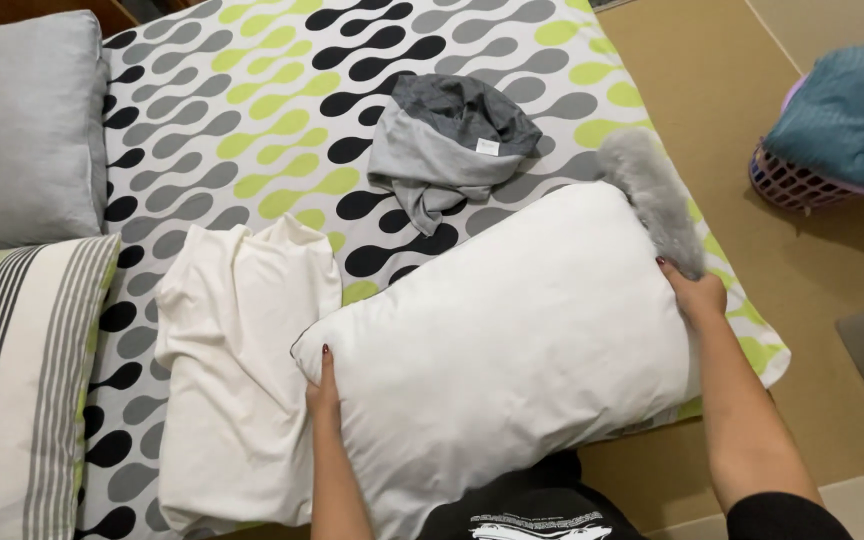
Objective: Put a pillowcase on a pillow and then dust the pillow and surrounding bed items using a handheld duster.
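A plump white rectangular fabric pillow (512, 350) is held between both hands at the near edge of the bed. The left hand (324, 392) is laid flat against the pillow's left short edge, fingers together and pointing away. The right hand (694, 292) is closed over the pillow's far right corner, where a strip of grey fluffy fabric (652, 195) is also gripped and runs on beyond the fingers. Just left of the left hand lies a loosely folded cream cloth (237, 375), its edge touching the pillow. Further left, a striped green-and-grey cushion (17, 385) is seen. Beyond the hands, a crumpled grey garment (452, 145) lies on the patterned black, grey and green bedsheet (252, 110), with bare sheet around it. Right of the right hand, open tan floor (712, 130) reaches a pink laundry basket (797, 185).
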